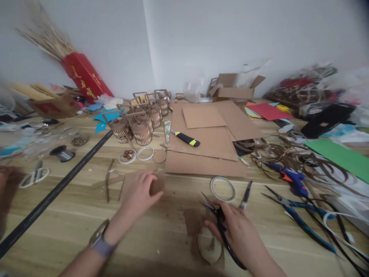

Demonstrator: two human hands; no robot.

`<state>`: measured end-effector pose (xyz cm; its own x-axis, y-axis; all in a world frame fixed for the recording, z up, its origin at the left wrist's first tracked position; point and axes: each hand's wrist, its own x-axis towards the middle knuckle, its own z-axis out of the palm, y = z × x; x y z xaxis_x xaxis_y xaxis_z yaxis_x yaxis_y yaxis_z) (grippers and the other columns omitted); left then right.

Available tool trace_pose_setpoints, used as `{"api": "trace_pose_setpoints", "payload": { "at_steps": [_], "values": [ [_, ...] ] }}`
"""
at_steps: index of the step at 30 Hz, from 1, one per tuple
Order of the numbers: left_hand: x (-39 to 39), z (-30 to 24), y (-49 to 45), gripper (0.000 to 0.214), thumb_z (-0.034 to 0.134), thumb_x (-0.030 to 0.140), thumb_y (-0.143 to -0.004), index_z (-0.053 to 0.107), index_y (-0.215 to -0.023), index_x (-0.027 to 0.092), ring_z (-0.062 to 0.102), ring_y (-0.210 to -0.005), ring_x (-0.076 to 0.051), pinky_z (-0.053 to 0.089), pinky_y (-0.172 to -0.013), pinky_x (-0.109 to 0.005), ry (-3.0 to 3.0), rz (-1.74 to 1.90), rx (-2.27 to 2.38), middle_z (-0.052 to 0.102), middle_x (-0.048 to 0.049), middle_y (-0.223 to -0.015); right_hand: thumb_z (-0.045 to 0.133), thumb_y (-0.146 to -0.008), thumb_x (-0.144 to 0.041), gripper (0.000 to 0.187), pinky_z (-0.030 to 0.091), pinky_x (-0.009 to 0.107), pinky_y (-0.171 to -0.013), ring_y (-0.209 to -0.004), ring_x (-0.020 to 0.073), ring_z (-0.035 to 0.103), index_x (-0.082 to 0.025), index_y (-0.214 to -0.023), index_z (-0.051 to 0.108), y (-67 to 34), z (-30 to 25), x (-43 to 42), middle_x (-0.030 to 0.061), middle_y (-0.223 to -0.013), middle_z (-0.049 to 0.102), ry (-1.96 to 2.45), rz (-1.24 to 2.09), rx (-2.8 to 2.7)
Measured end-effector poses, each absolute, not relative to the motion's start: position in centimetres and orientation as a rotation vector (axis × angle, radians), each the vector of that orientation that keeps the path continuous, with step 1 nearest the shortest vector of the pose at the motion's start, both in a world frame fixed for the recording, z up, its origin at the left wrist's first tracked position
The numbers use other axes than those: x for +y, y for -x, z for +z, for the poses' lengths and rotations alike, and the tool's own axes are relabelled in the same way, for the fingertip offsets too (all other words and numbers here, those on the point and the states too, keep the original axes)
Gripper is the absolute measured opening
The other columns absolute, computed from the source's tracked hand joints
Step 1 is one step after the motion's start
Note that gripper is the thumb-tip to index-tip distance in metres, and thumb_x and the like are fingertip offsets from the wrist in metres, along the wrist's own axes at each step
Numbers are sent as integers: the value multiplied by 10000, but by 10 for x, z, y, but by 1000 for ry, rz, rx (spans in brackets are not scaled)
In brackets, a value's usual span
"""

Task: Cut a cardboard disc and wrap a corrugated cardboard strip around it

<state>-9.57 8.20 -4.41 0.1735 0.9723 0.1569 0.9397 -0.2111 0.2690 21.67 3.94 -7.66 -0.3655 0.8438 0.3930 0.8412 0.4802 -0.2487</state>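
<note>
Our right hand point(239, 227), nearest the camera, was wrapped around a black-handled tool point(222, 231), scissors or pliers, we could not tell which, its pointed tips apart and aimed away from us. Our left hand point(140, 192) hung to the left, fingers and thumb curved with a gap between them.

Largest of the work pieces were the cardboard sheets point(216, 148), stacked flat beyond both hands; we judged them light and fairly stiff, likely to crease if bent, and best lifted by opposite edges. Next in size came the tool itself, which looked rigid and smooth and was probably the heaviest thing in our grasp, steadiest when held by its handles.

Just beneath our right hand stood a thin brown hoop point(198, 244); we expected it to be light and springy, easily squashed, and best pinched softly at its rim. Near the tool's tips lay a white ring point(211, 188), slim and perhaps slippery, easiest to raise from one side.

Smallest was a brown disc point(157, 186), framed by our left thumb and forefinger. Blur kept us from telling whether we were gripping it. We took it for thin card, almost weightless, best held by its edge.
</note>
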Motion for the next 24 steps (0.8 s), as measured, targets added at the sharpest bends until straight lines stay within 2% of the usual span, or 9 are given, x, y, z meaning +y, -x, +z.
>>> {"api": "trace_pose_setpoints", "payload": {
  "at_steps": [3,7,10,14,17,20,22,24],
  "values": [
    [144,-36,111,215,640,299,-843,577,-1008,177,572,-1125,-335,452,-983,-479,-2380,454,1937,627,-149,-1189,694,-867,-386,345,456,359,-721,-807,259,708,-197,-1121,557,-215,-87,46,70,-927,731,1373,-15,-2236],
    [205,-42,117,212,671,254,-782,587,-962,178,607,-1050,-301,471,-929,-409,-2420,377,1881,659,-121,-1095,713,-860,-367,355,452,359,-757,-854,256,690,-229,-1160,581,-220,-97,46,63,-952,711,1339,21,-2268],
    [223,-52,115,197,689,234,-736,600,-909,202,628,-995,-276,474,-897,-365,-2431,308,1843,693,-79,-1027,730,-842,-351,370,450,368,-773,-863,260,683,-238,-1166,592,-221,-100,43,58,-950,708,1323,45,-2273],
    [228,-56,110,199,687,255,-718,619,-898,205,625,-981,-298,461,-893,-372,-2429,269,1858,703,-79,-941,764,-805,-305,381,444,372,-782,-865,262,673,-234,-1146,609,-218,-97,40,56,-946,702,1377,127,-2239],
    [224,-45,112,272,677,276,-733,632,-985,183,619,-1004,-321,460,-900,-389,-2404,300,1916,694,-107,-972,747,-814,-291,380,456,377,-793,-908,273,664,-233,-1165,615,-217,-92,40,76,-983,696,1416,230,-2257],
    [205,-27,120,441,628,309,-809,583,-1223,162,590,-1100,-340,444,-960,-433,-2382,389,1980,656,-144,-1139,745,-799,-276,410,476,405,-814,-969,300,652,-224,-1184,616,-219,-84,42,96,-1013,691,1463,315,-2251],
    [180,-17,123,548,600,316,-844,509,-1374,213,560,-1170,-330,430,-1008,-446,-2395,419,1970,608,-128,-1248,748,-792,-275,432,484,421,-832,-1003,309,644,-218,-1198,614,-222,-78,45,107,-1042,688,1497,370,-2237],
    [146,-14,122,578,615,303,-826,528,-1397,272,551,-1197,-322,438,-1025,-450,-2458,386,1859,556,-109,-1305,760,-791,-290,453,486,429,-845,-1022,310,640,-212,-1211,610,-225,-73,48,114,-1069,683,1520,423,-2245]
  ]
}}
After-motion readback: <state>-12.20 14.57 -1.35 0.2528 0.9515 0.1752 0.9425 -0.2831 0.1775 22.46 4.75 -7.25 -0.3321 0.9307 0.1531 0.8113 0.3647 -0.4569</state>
